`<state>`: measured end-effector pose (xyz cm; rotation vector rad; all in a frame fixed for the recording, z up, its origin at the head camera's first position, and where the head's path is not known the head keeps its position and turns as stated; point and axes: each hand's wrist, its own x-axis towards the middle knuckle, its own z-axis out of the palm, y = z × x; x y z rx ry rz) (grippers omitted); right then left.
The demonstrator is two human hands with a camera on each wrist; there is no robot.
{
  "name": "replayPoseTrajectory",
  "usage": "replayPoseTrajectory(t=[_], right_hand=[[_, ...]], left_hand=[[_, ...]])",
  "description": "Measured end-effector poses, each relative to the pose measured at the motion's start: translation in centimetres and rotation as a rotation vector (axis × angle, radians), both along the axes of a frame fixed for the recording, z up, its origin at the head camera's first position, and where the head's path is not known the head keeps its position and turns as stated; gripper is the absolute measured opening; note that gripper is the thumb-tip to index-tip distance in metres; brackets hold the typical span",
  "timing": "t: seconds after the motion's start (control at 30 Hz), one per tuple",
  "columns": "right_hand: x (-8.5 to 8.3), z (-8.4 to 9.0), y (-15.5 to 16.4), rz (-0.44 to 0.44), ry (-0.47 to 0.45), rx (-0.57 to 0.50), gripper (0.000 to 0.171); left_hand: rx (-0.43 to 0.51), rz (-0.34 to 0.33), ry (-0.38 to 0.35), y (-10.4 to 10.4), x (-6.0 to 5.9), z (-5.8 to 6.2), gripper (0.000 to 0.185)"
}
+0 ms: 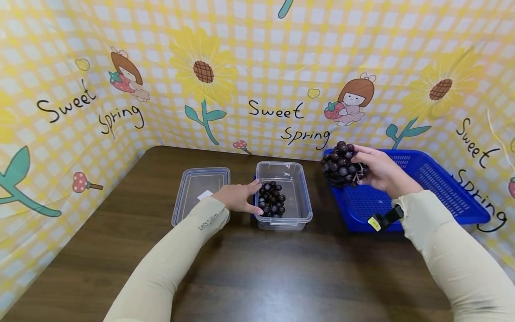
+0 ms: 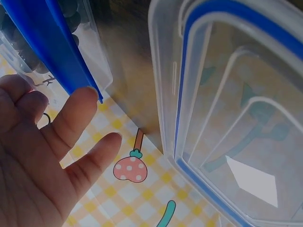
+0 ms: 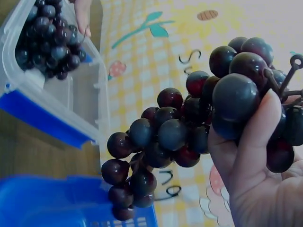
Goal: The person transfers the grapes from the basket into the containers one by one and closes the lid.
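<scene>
While the left hand (image 1: pixel 238 198) rests with straight, slightly spread fingers against the left wall of the clear box (image 1: pixel 304 197), which runs near-to-far and holds dark grapes (image 1: pixel 271 199), the right hand (image 1: pixel 380 172) farther back curls around a grape bunch (image 1: pixel 341 170), hanging over the blue basket (image 1: pixel 438 188). Lid (image 1: pixel 201 190) lies left of the box.

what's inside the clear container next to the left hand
A bunch of dark grapes lies in the clear container, toward its left side; the rest of the floor looks bare. The container floor under the grapes is covered.
</scene>
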<state>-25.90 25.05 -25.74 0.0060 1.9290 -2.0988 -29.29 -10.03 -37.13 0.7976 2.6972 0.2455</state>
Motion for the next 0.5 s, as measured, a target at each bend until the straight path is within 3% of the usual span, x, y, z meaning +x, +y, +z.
replayPoseTrajectory(t=[0.2,0.37,0.5], right_hand=[[0.3,0.2,-1.3,0.027,0.002,-0.013,0.039],[0.3,0.3,-2.6,0.064,-0.002,0.025,0.062],[0.4,-0.2,-3.7,0.093,0.003,0.084,0.067]], left_hand=[[-0.005,-0.002,-0.013,0.2,0.1,0.1,0.091],[-0.003,-0.007,-0.007,0.1,-0.1,0.0,0.091],[0.003,-0.008,-0.006,0.1,-0.2,-0.1,0.091]])
